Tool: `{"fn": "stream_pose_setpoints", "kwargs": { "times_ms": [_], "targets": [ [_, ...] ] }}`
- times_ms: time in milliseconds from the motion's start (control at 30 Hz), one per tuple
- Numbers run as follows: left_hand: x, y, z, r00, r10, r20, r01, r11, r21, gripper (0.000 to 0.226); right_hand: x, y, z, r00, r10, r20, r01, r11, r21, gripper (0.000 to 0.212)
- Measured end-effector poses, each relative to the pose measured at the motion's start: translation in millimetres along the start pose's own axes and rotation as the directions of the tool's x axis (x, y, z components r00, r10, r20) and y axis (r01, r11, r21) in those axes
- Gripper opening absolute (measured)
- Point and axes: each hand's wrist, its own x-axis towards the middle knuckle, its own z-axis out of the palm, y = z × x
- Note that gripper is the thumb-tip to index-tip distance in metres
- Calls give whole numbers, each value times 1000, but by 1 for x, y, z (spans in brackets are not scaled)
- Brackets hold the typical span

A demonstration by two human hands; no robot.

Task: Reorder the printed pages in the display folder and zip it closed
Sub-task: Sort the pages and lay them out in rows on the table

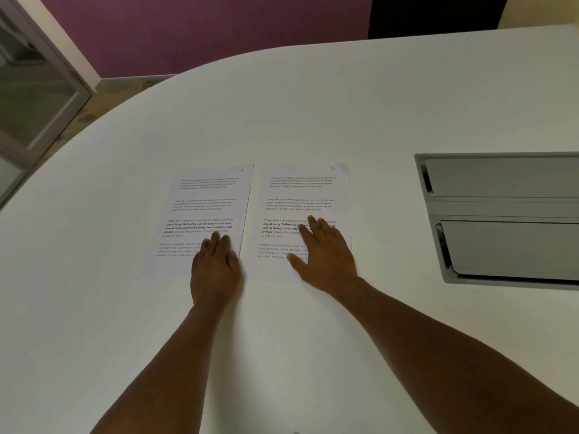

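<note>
Two printed pages lie flat side by side on the white table point(313, 104). The left page point(200, 202) carries a handwritten mark at its top right corner. The right page point(300, 192) is marked 2 at its top right. My left hand point(216, 267) rests flat on the lower right part of the left page, fingers straight. My right hand point(322, 252) lies flat on the lower half of the right page, fingers spread. Neither hand holds anything. No display folder shows in this view.
A grey recessed panel point(501, 211) with two lids is set into the table at the right. The table's curved edge runs along the left, with floor and a glass door point(28, 98) beyond. A purple wall point(203, 29) stands at the back.
</note>
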Motion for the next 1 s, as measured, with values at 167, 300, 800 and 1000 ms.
{"fn": "stream_pose_setpoints", "kwargs": {
  "times_ms": [167,300,800,1000],
  "targets": [
    [2,-14,-10,999,-35,35,36,999,-27,49,4,-12,5,1000,-8,11,8,1000,-3,75],
    [0,-46,-19,996,-78,35,79,997,-26,61,15,-45,24,996,-47,71,47,999,3,75],
    [-25,-36,-27,996,-59,-63,47,981,-187,63,-18,-44,-7,975,6,-221,20,993,112,72],
    [-138,4,-19,1000,26,-8,-27,962,-271,61,-146,-10,-16,946,64,-318,-20,990,142,45]
  ]
}}
